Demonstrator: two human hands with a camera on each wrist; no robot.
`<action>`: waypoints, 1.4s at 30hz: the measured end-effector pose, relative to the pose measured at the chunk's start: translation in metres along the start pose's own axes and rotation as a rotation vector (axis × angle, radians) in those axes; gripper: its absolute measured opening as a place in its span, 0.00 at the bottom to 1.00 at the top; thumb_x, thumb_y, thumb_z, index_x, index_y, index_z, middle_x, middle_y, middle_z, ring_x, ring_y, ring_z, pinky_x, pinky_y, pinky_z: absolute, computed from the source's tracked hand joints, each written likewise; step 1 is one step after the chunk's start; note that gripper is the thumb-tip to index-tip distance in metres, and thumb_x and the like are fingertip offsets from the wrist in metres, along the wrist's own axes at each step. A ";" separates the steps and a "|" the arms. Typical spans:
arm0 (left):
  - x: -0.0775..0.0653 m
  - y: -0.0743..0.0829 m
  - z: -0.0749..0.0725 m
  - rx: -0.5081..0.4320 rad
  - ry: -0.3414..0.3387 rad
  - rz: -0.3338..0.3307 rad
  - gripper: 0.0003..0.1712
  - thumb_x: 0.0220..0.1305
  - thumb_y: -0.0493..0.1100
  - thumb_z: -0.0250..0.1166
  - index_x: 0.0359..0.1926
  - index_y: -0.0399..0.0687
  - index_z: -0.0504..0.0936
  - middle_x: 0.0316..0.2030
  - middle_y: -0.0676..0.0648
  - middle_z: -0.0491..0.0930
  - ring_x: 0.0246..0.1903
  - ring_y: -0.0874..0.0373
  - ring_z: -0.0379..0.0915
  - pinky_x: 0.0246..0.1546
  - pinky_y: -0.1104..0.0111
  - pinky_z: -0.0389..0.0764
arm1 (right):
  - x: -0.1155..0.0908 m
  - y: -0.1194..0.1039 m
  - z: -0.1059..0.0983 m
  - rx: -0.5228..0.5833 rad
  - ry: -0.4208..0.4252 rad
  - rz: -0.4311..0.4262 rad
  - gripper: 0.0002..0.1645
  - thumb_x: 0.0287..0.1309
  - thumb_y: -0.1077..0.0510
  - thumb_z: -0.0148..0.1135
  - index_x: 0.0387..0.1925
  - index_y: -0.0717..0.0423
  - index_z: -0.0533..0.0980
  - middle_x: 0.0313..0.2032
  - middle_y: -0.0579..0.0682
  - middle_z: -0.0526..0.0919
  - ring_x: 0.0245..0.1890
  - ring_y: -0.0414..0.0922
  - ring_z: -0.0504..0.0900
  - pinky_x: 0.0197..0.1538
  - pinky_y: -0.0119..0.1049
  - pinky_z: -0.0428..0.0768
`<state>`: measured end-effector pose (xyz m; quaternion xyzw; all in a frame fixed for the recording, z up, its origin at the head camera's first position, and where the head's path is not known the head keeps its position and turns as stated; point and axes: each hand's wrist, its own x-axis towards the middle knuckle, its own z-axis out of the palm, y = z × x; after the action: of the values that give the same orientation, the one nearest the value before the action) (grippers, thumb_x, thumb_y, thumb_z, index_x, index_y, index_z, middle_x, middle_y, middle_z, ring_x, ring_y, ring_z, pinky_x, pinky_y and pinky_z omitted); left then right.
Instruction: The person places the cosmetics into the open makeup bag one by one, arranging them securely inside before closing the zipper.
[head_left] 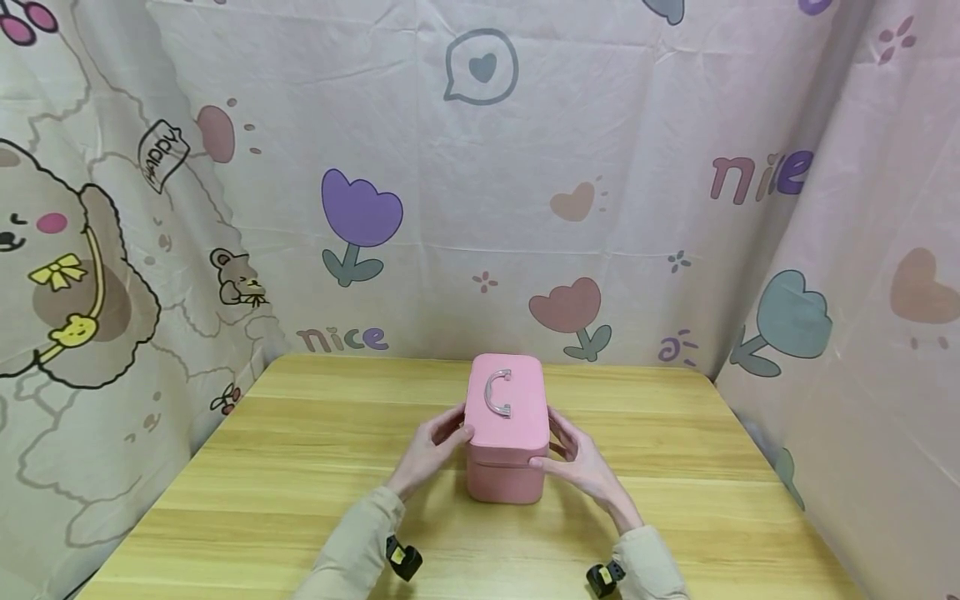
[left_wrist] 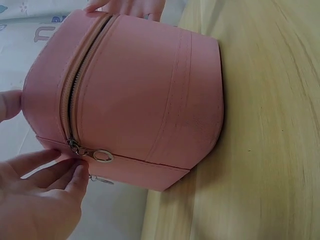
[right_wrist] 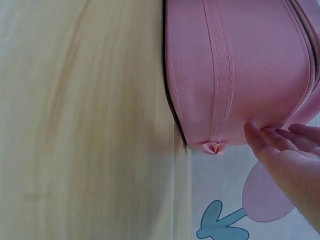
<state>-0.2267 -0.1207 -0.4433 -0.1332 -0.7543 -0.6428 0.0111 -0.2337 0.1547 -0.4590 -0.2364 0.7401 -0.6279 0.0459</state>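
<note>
A pink vanity case [head_left: 504, 475] stands upright on the wooden table, its lid down and a silver handle [head_left: 498, 393] on top. From the left side my left hand [head_left: 431, 450] holds it, thumb at the lid's edge. In the left wrist view, the left fingertips [left_wrist: 75, 172] are right by a zipper pull [left_wrist: 103, 156] with a ring at the corner. My right hand [head_left: 581, 462] holds the opposite side, thumb on the near corner below the lid. Its fingers [right_wrist: 270, 137] touch the side wall in the right wrist view, close to the zipper [right_wrist: 306, 95].
The wooden table [head_left: 300, 500] runs back to a printed cloth [head_left: 465, 208] with flowers and hearts. More printed cloth hangs along the left and right sides. A small black device with a yellow mark sits at each wrist.
</note>
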 end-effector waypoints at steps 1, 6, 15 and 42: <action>0.000 0.000 0.000 0.002 0.000 0.004 0.33 0.70 0.41 0.63 0.71 0.31 0.65 0.70 0.31 0.68 0.70 0.37 0.66 0.71 0.53 0.69 | 0.000 0.000 0.000 0.001 -0.002 0.001 0.57 0.58 0.59 0.71 0.78 0.64 0.46 0.79 0.61 0.49 0.80 0.57 0.50 0.70 0.25 0.69; 0.000 0.000 0.001 0.008 -0.009 0.001 0.34 0.70 0.42 0.63 0.71 0.31 0.65 0.70 0.31 0.67 0.70 0.36 0.65 0.72 0.51 0.67 | 0.000 -0.001 0.000 0.002 -0.001 0.009 0.57 0.58 0.59 0.71 0.78 0.65 0.46 0.79 0.62 0.50 0.79 0.57 0.51 0.75 0.42 0.68; -0.001 0.003 0.002 0.007 -0.031 -0.035 0.36 0.70 0.44 0.64 0.72 0.32 0.64 0.71 0.31 0.65 0.72 0.37 0.63 0.74 0.49 0.64 | 0.000 0.000 -0.001 0.021 -0.001 0.026 0.57 0.57 0.59 0.71 0.78 0.66 0.46 0.79 0.63 0.50 0.79 0.59 0.52 0.77 0.57 0.60; 0.000 0.003 -0.001 0.002 -0.078 -0.013 0.37 0.70 0.44 0.64 0.73 0.32 0.62 0.73 0.31 0.63 0.74 0.37 0.58 0.76 0.51 0.59 | 0.002 -0.009 0.003 -0.026 0.059 -0.108 0.56 0.60 0.63 0.67 0.80 0.60 0.44 0.80 0.62 0.43 0.79 0.62 0.47 0.78 0.48 0.55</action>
<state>-0.2260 -0.1212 -0.4407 -0.1532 -0.7556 -0.6365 -0.0223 -0.2315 0.1508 -0.4506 -0.2579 0.7354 -0.6265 -0.0129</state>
